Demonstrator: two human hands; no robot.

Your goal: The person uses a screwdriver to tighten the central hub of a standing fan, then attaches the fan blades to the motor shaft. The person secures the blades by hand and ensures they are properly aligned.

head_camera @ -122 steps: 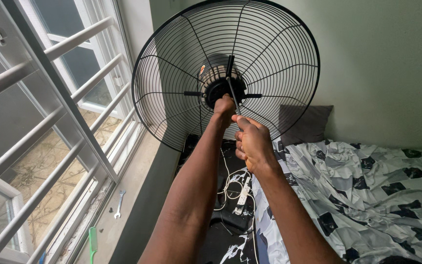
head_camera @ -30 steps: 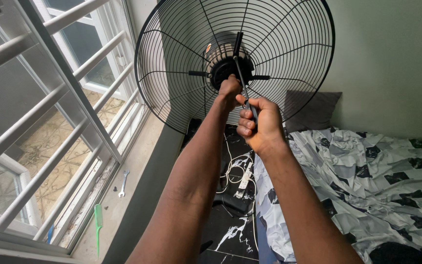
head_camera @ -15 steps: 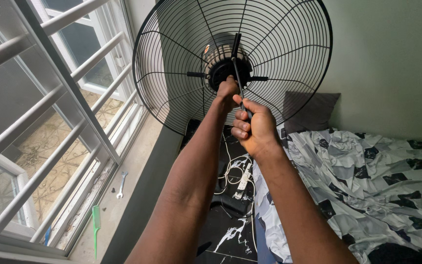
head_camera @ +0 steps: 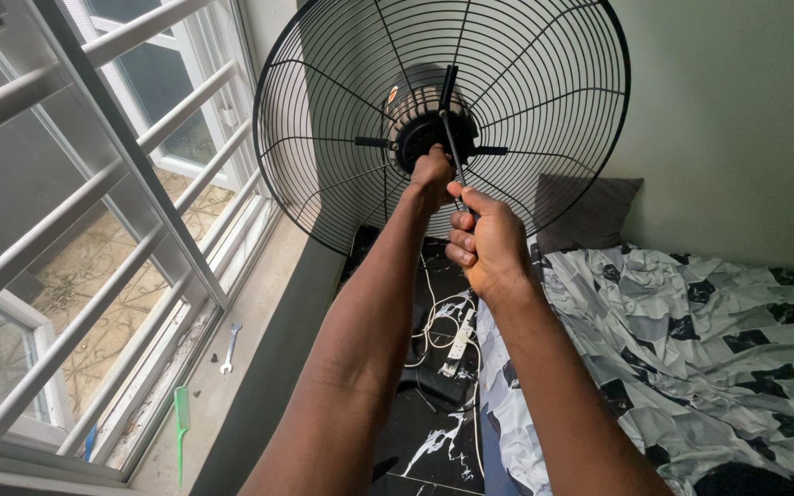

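A black wire fan guard (head_camera: 544,83) stands upright in front of me, its black motor hub (head_camera: 423,129) at the centre. My left hand (head_camera: 432,174) reaches up and presses against the underside of the hub, fingers curled on it. My right hand (head_camera: 486,241) is closed around the handle of a thin dark screwdriver (head_camera: 453,156), whose shaft runs up to the hub centre. The handle is hidden in my fist.
A white barred window (head_camera: 94,202) fills the left. On its sill lie a small spanner (head_camera: 228,349) and a green comb (head_camera: 179,427). A bed with a patterned grey sheet (head_camera: 691,340) and dark pillow (head_camera: 590,216) is at right. A power strip with cables (head_camera: 457,344) lies below on the black floor.
The view shifted slightly. My right hand on the screwdriver turned a little and sits marginally lower; my left hand stays on the hub.
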